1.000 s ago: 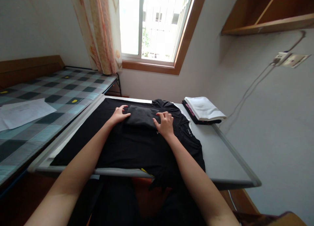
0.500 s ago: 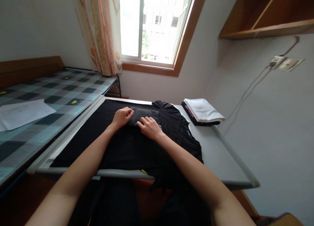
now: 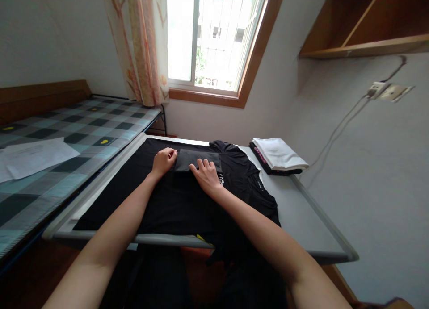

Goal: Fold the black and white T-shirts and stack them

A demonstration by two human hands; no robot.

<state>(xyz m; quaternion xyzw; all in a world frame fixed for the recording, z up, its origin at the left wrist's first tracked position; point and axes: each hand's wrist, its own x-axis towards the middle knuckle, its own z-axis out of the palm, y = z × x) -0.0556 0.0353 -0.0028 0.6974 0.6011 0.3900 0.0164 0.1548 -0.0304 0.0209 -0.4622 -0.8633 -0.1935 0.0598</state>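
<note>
A black T-shirt (image 3: 187,206) lies spread over the table, its neck to the right and part of it hanging over the front edge. On its middle rests a flat dark grey rectangular piece (image 3: 189,158); whether it is cloth or a board I cannot tell. My left hand (image 3: 163,160) is at its left edge with fingers curled together, and what they may pinch is hidden. Across its front right part lies my right hand (image 3: 207,175), fingers apart and palm down. White print shows on the shirt just beside my right hand.
The white table (image 3: 311,210) has a grey rim. A folded white cloth (image 3: 278,152) sits on a folded black one (image 3: 268,166) at the back right. To the left is a bed with a checked mattress (image 3: 117,117) and paper sheets (image 3: 36,157). A wooden shelf (image 3: 365,45) hangs upper right.
My left hand has drawn slightly left, off the grey piece's surface to its edge. My right hand's fingers have spread a little more on it. The view has shifted slightly.
</note>
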